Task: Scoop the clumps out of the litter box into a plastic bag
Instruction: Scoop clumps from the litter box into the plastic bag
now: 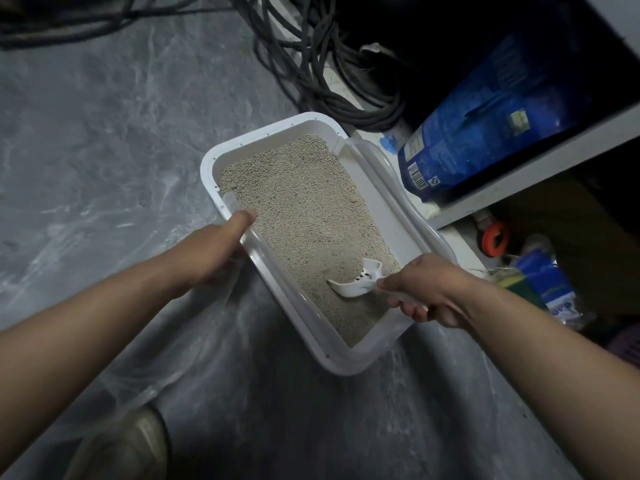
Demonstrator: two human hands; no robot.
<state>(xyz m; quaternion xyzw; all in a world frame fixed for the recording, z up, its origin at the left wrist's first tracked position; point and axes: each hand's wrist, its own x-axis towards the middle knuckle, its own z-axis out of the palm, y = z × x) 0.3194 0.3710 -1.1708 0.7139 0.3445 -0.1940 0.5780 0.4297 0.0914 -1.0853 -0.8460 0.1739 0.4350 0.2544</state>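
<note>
The white litter box [367,363] sits on the grey floor [104,133], full of sandy litter [304,216]. The left hand [214,252] grips the box's left rim, thumb on top. The right hand [427,291] holds a white scoop [356,282], its front end dug into the litter near the box's near end.

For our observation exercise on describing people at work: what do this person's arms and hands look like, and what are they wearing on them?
Both forearms are bare, with no sleeves in view. The left hand and right hand wear no gloves, and no rings, watch or bracelets show. Nothing is marked on either arm.
</note>
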